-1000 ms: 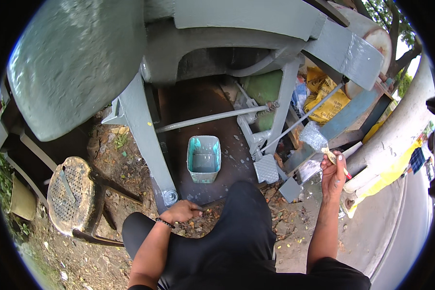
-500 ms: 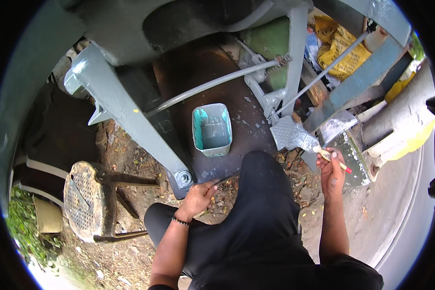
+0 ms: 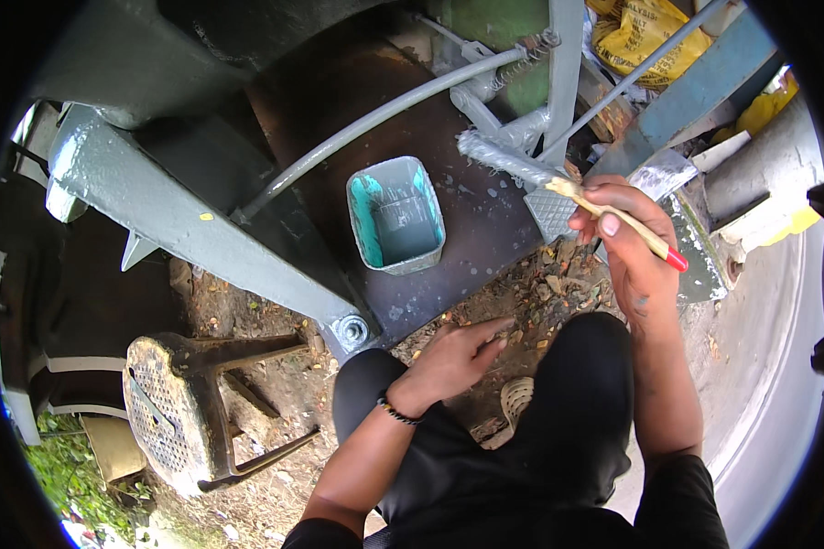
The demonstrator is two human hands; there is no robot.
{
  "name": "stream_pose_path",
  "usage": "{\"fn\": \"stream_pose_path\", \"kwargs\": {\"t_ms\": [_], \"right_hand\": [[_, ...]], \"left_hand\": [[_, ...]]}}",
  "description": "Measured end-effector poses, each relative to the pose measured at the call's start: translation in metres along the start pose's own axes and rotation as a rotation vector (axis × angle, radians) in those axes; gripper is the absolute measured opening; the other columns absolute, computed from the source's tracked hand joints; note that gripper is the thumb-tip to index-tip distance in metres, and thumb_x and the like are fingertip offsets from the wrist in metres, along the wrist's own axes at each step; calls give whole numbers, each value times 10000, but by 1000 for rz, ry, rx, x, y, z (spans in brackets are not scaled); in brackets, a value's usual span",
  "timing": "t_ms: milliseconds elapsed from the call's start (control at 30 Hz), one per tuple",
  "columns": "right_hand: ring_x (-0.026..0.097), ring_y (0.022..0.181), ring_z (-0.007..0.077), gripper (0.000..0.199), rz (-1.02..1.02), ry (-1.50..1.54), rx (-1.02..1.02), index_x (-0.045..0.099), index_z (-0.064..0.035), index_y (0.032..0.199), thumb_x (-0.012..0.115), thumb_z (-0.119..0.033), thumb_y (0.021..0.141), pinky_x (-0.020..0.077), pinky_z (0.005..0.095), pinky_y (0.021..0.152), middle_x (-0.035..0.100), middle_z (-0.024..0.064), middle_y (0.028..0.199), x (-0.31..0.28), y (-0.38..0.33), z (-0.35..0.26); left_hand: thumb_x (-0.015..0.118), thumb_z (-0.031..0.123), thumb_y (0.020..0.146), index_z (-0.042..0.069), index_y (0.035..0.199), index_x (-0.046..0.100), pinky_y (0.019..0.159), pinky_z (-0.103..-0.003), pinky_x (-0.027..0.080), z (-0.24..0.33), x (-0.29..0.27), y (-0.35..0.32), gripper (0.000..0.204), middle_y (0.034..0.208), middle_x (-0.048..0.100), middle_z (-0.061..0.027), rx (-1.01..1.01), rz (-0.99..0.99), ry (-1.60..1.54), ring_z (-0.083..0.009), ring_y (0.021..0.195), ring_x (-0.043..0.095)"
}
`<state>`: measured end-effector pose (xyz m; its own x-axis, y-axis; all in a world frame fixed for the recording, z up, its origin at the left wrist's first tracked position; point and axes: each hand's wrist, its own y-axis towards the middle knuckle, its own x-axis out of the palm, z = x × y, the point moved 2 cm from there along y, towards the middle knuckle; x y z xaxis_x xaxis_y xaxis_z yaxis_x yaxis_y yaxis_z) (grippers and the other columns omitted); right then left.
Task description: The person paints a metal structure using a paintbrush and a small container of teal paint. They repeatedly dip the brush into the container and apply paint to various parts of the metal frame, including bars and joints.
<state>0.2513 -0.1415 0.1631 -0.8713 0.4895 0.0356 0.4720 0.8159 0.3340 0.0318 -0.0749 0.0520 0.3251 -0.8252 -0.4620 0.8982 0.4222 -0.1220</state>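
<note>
My right hand (image 3: 639, 240) grips a paintbrush (image 3: 511, 161) by its pale wooden handle, which ends in a red tip. Grey paint coats the bristles, which point left and up, in front of the grey metal linkage (image 3: 531, 128). Partly behind my fingers is a grey textured pedal (image 3: 549, 216). Left of the brush, a squarish tub (image 3: 412, 240) with grey paint and turquoise smears inside stands on a dark metal plate (image 3: 481, 240). My left hand (image 3: 458, 355) hovers over my lap, holding nothing, index finger stretched out and thumb apart.
A thick grey beam (image 3: 201, 220) slants down at left to a bolt (image 3: 350, 331). A curved grey rod (image 3: 366, 119) crosses above the tub. A worn stool (image 3: 160, 412) lies at lower left. Yellow sacks (image 3: 645, 41) and a pale pipe (image 3: 774, 165) are at right.
The brush has come off the pedal and moved up and left with my right hand. My left hand has left the plate's edge and shifted right. My view and legs have shifted too.
</note>
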Motion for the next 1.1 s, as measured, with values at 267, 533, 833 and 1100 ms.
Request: {"fn": "stream_pose_path", "kwargs": {"t_ms": [267,533,833,1100], "right_hand": [[651,870,139,349,74,-310,196,667,2,1178,669,-251,939,495,260,772,687,81,1043,13,-5,-52],[598,833,139,439,136,-543,238,647,9,1158,656,-377,949,458,272,750,629,88,1046,-5,-22,-43],[620,844,160,352,45,-444,260,674,25,1194,609,-243,976,489,298,783,674,127,1090,-49,21,3],[629,850,167,328,-30,-357,124,683,11,1182,647,-225,958,491,293,815,673,109,1062,-29,28,5]], "left_hand": [[545,302,1032,127,1401,586,738,-423,520,2,54,57,410,834,682,-220,186,-142,-384,-353,780,692],[596,380,1003,84,1214,691,769,-447,514,19,61,106,376,833,686,-223,194,-399,-99,-379,813,693],[625,392,968,42,1349,594,879,-459,522,25,16,123,518,1046,692,-239,53,-507,356,-421,995,659],[715,120,901,13,1183,677,896,-399,534,7,-59,65,304,1031,686,-182,79,407,208,-343,1001,679]]}}
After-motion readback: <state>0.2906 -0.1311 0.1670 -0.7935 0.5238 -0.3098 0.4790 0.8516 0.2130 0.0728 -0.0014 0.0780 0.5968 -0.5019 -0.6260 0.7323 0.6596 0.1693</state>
